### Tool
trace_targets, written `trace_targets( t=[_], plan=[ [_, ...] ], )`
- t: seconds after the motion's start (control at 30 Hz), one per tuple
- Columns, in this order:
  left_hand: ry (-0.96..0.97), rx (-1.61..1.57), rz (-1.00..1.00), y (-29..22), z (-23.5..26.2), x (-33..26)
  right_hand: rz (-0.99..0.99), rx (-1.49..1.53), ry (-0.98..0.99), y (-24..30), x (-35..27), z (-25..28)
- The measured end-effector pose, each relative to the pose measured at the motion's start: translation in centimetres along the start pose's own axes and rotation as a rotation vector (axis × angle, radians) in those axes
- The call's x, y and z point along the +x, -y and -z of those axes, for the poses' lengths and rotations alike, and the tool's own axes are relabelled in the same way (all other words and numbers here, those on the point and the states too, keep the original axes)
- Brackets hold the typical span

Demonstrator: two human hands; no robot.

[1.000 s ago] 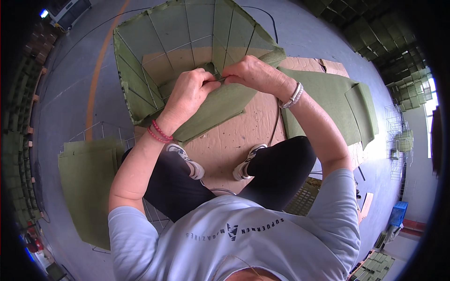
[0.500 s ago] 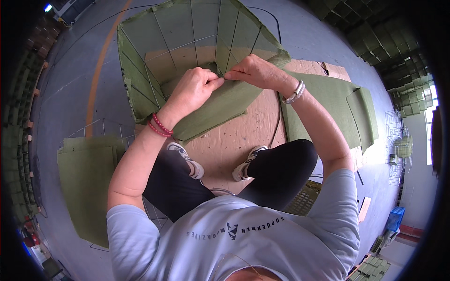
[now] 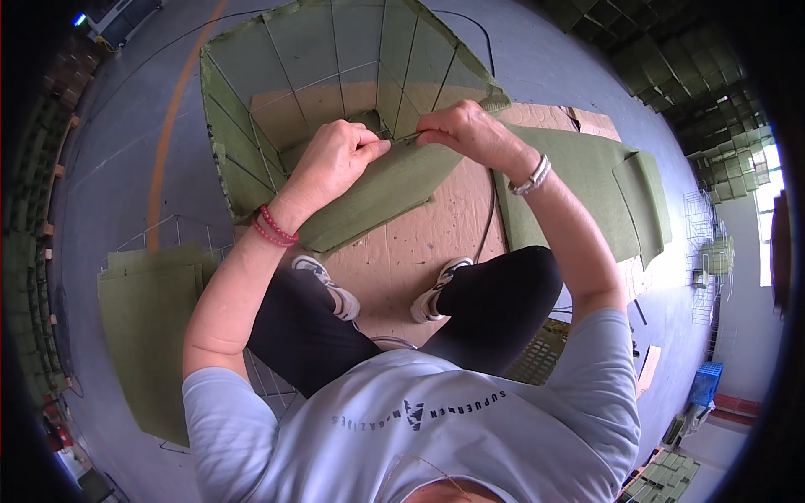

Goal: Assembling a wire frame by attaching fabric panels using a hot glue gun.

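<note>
In front of me stands a wire-framed box [image 3: 293,50] lined with green mesh cloth, its open side toward me. Its near green cloth panel [image 3: 381,197] hangs down from a wire at the top edge. My left hand [image 3: 335,159], with a red beaded bracelet, is closed in a pinch on the cloth edge near the middle. A short way to the right, my right hand [image 3: 470,130] is pinched on the same edge, fingers curled under the hand. A strip of folded cloth edge shows between the two hands. The fingertips partly hide what they grip.
Flat cardboard [image 3: 394,251] lies under the box and my feet. Stacked green cloth panels [image 3: 151,335] lie on a wire frame at left; more green cloth [image 3: 570,189] lies at right. A black cable [image 3: 493,210] crosses the cardboard. A dark plastic crate [image 3: 541,348] is beside my right leg.
My hands have drawn a little apart along the cloth edge, showing a stretch of it between them. The whole view has shifted slightly.
</note>
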State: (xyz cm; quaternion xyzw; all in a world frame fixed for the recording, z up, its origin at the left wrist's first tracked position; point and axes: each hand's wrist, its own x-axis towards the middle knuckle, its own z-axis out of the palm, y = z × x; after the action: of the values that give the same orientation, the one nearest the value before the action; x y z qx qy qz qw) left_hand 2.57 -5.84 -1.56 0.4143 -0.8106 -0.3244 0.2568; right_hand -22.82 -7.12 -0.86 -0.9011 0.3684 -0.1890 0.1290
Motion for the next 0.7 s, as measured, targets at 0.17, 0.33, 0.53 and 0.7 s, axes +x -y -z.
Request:
trace_targets(
  t=[0.17, 0.33, 0.53, 0.7],
  plan=[
    [0.018, -0.055, 0.111, 1.1, -0.4, 0.9, -0.263, 0.063, 0.203, -0.1, 1.0, 2.0],
    [-0.193, -0.334, 0.040, 2.1, -1.0, 0.2, -0.006, -0.122, -0.186, -0.2, -1.5, 2.0],
    [0.002, 0.041, 0.056, 0.5, 0.2, 0.6, -0.052, -0.105, -0.035, -0.9, -1.1, 1.4],
    [-0.243, -0.167, 0.041, 1.0, 1.0, -0.5, -0.093, -0.134, 0.181, -0.2, 0.0, 3.1]
  ],
)
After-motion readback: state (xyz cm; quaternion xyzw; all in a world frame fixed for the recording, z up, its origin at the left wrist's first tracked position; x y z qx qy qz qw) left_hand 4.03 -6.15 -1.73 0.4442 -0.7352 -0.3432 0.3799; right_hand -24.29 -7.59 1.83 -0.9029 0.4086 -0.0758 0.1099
